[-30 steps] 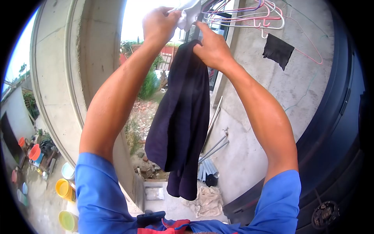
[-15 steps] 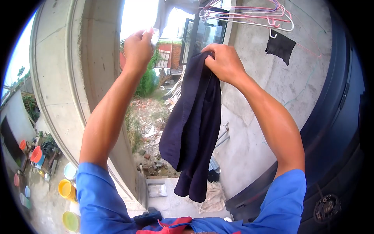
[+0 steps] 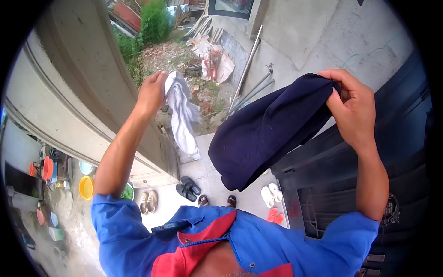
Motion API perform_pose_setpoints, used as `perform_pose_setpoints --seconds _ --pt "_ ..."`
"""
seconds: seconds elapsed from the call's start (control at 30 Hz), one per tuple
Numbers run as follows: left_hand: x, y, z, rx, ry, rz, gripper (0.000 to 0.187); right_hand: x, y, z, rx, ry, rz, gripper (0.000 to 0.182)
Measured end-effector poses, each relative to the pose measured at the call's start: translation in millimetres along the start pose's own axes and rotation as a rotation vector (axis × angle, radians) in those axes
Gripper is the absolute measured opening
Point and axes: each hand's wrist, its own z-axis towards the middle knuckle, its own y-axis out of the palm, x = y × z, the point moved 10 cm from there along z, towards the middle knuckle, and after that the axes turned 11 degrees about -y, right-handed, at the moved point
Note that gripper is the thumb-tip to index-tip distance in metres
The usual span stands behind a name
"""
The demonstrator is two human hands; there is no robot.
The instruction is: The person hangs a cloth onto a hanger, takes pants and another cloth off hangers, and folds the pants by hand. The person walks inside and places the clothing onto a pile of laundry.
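Dark cloth [image 3: 272, 131] swung rightward, now slanting; white cloth [image 3: 182, 115] hangs crumpled.

Grey wall [image 3: 304, 34], pale floor [image 3: 249, 199], daylight

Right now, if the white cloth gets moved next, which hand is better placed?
Left, I'd say: the left hand grips the white cloth near its top. The right hand is farther off, holding the dark cloth.

The window [image 3: 230, 8] is cut off by the upper edge; the left sleeve [image 3: 121, 221] covers part of a basin [image 3: 133, 190]; the white cloth [image 3: 181, 108] blurs along one side; the blue-and-red shirt [image 3: 258, 237] hides the person's legs above the feet [image 3: 203, 201].
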Motion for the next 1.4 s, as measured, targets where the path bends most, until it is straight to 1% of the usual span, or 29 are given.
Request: perform_pose_setpoints --seconds 0.03,0.1,0.17,0.23,0.3,0.33,0.37,0.43,0.47,0.57,0.6,0.63,0.67,0.7,0.73,0.77,0.8,0.87,0.93,1.0,1.03,1.1,1.17,1.23,1.27,1.3,1.33,1.37,1.4 --pt "3.4 5.8 -8.6 -0.007 -0.029 -0.082 0.032 -2.0 -5.7 -18.2 0.007 0.034 0.011 0.023" --pt "17.4 24.0 -21.0 -0.047 0.075 -0.012 0.037 -2.9 -14.9 -54.3 0.015 0.092 0.023 0.025" --pt "23.4 46.5 -42.4 -0.095 0.072 0.049 0.039 -13.5 -31.7 -91.0 0.063 0.055 -0.018 0.029" --pt "19.4 70.2 -53.0 -0.148 0.079 0.111 0.041 -18.7 -47.5 -133.0 0.007 0.11 -0.083 0.03" --pt "19.9 98.9 -66.7 -0.208 0.187 0.181 0.043 -18.4 -67.6 -183.2 0.051 0.13 -0.065 0.03" --pt "17.7 112.8 -75.1 -0.249 0.155 0.272 0.043 -13.7 -79.6 -204.2 0.077 0.146 -0.039 0.031" --pt "17.9 114.5 -74.2 -0.249 0.155 0.273 0.043 -16.2 -81.4 -209.5 0.078 0.146 -0.038 0.031" --pt "58.8 146.9 -115.0 -0.058 0.618 0.492 0.044 -7.7 -110.0 -243.1 0.068 0.184 -0.017 0.031" --pt "57.3 150.2 -118.3 -0.053 0.563 0.468 0.045 -7.4 -113.6 -246.6 0.081 0.207 -0.015 0.03" --pt "76.9 187.9 -149.3 -0.099 0.606 0.546 0.047 -5.1 -136.0 -265.3 0.172 0.186 0.088 0.029" --pt "87.8 212.3 -169.1 -0.144 0.625 0.607 0.049 -0.9 -139.0 -265.4 0.126 0.177 0.089 0.029" --pt "93.2 225.5 -183.9 -0.214 0.522 0.604 0.048 -1.3 -143.0 -265.9 0.141 0.134 0.122 0.031" --pt "81.0 238.5 -196.6 -0.277 0.426 0.578 0.045 -8.9 -138.0 -265.3 0.106 0.099 0.134 0.033" --pt "99.9 245.0 -210.6 -0.281 0.412 0.559 0.042 -14.6 -139.9 -250.0 0.116 -0.024 0.135 0.035" --pt "116.1 249.4 -225.9 -0.288 0.421 0.544 0.04 -19.7 -147.0 -244.3 0.15 -0.056 0.15 0.035" --pt "114.7 253.1 -235.0 -0.324 0.388 0.524 0.038 -23.3 -144.7 -244.2 0.161 -0.044 0.17 0.036" --pt "132.6 258.2 -249.2 -0.35 0.524 0.47 0.033 -27.8 -138.9 -227.7 0.13 -0.181 0.121 0.035" --pt "146.0 257.0 -257.7 -0.354 0.489 0.486 0.022 -33.4 -133.9 -213.2 0.14 -0.212 0.146 0.033" --pt "167.6 243.4 -264.4 -0.275 0.51 0.525 0.018 -37.9 -125.7 -186.3 0.153 -0.312 0.164 0.032" --pt "181.2 242.4 -266.5 -0.277 0.564 0.528 0.01 -36.1 -117.3 -162.6 0.208 -0.344 0.348 0.024" --pt "187.7 240.6 -265.6 -0.264 0.575 0.527 0.01 -38.2 -109.3 -148.7 0.209 -0.361 0.348 0.024" --pt "203.0 243.6 -269.1 -0.239 0.67 0.629 0.009 -30.0 -76.7 -116.1 0.119 -0.23 0.695 0.018" --pt "222.1 228.9 -249.9 -0.258 0.701 0.63 0.012 -33.4 -46.0 -60.2 0.109 -0.29 0.71 0.017" --pt "234.6 217.3 -239.6 -0.288 0.725 0.607 0.014 -38.5 -32.0 -36.4 0.093 -0.3 0.702 0.018" --pt "255.0 197.8 -214.4 -0.324 0.769 0.483 0.016 -33.8 -11.9 -9.3 0.067 -0.284 0.778 0.019" --pt "258.8 192.1 -216.7 -0.267 0.787 0.586 0.017 -36.6 -0.8 5.7 0.054 -0.266 0.865 0.02" --pt "269.1 185.1 -205.9 -0.334 0.808 0.464 0.018 -37.5 7.1 20.8 0.058 -0.257 0.869 0.024" --pt "285.9 171.2 -184.1 -0.399 0.834 0.343 0.019 -44.8 24.5 53.8 -0.016 -0.326 0.938 0.027" --pt "286.2 166.8 -180.0 -0.387 0.832 0.393 0.02 -45.3 29.2 59.0 -0.021 -0.328 0.91 0.026"
